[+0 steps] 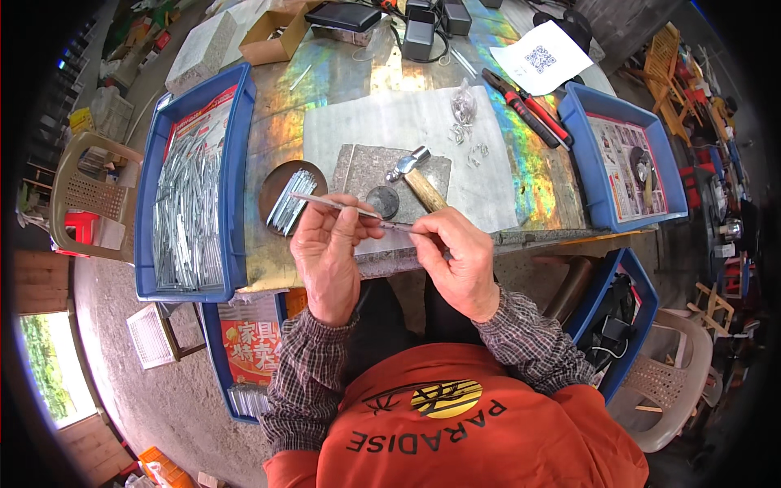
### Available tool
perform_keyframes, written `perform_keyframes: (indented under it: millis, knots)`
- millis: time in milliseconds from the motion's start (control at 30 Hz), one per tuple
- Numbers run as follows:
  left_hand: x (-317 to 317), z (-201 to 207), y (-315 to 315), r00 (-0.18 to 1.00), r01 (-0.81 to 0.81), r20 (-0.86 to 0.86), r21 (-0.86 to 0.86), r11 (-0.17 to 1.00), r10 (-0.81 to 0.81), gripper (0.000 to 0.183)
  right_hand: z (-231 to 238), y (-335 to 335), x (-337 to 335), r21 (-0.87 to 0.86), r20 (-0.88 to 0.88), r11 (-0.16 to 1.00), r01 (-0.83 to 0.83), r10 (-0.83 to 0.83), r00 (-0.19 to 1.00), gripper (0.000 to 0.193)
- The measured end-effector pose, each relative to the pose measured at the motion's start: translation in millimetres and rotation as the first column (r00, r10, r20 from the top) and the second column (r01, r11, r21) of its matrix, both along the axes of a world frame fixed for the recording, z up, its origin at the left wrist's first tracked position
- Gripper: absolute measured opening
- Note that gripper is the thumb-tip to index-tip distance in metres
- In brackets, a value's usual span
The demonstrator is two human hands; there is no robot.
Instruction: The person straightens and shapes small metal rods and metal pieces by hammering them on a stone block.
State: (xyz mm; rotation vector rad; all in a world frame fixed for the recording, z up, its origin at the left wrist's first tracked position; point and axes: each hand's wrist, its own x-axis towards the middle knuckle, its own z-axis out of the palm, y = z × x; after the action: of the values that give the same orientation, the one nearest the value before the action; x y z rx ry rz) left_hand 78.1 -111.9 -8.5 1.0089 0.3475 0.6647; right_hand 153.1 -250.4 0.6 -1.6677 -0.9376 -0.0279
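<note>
A thin metal strip [338, 204] runs slantwise between my hands above the near edge of the workbench. My left hand [329, 260] pinches it between thumb and fingers, with one end sticking out to the left. At the other end, the closed fingertips of my right hand [457, 260] grip it. Just beyond my left hand, a round brown dish [271, 183] holds a stack of similar metal strips [294, 201]. Past my fingers lies a stone slab [370, 167] bearing a dark round disc [382, 201] and a ball-peen hammer [421, 180], whose wooden handle points toward my right hand.
A blue tray [144, 220] full of metal strips stands left; another blue tray [598, 175] sits right. Red-handled pliers [529, 110] and a clear bag [464, 106] near small metal pieces [478, 153] lie on the bench. Chairs [98, 187] and lower trays [213, 358] flank me.
</note>
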Motion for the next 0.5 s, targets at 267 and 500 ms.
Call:
perform_keyframes:
  millis: [267,500]
  knots:
    - [15,-1,10,0.99,-0.062,-0.099,0.331,0.942,0.1,0.006,3,-9,5,-0.014,-0.014,1.0,0.015,-0.015,1.0,0.01]
    - [14,-3,11,0.973,-0.073,-0.148,0.52,0.851,0.175,0.006,5,-9,5,-0.014,-0.032,1.0,0.006,-0.006,0.999,0.009]
